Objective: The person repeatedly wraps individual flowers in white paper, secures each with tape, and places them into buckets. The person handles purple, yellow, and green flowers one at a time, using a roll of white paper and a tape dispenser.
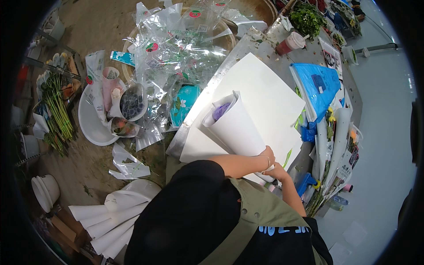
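Observation:
A cone of white wrapping paper (243, 127) lies slantwise before me, its wide mouth towards the upper left. Inside that mouth shows something purple (221, 112), perhaps a bloom or tissue. My left hand (269, 156) is closed around the narrow end of the cone, the arm crossing over its lower part. Just below, my right hand (277, 171) grips the same end, close against the left one. My fingers are partly hidden. Under the cone are large white paper sheets (268, 82) on a metal table (212, 81). A thin green strip (287, 158) lies beside my right hand.
Clear plastic sleeves (198, 43) are heaped left of the table. A white tub (86, 116) holds wrapped flowers. To the right are a blue plastic package (319, 87), wrapped bouquets (341, 145) and a blue spray bottle (306, 182). A drink cup (287, 45) stands at the back.

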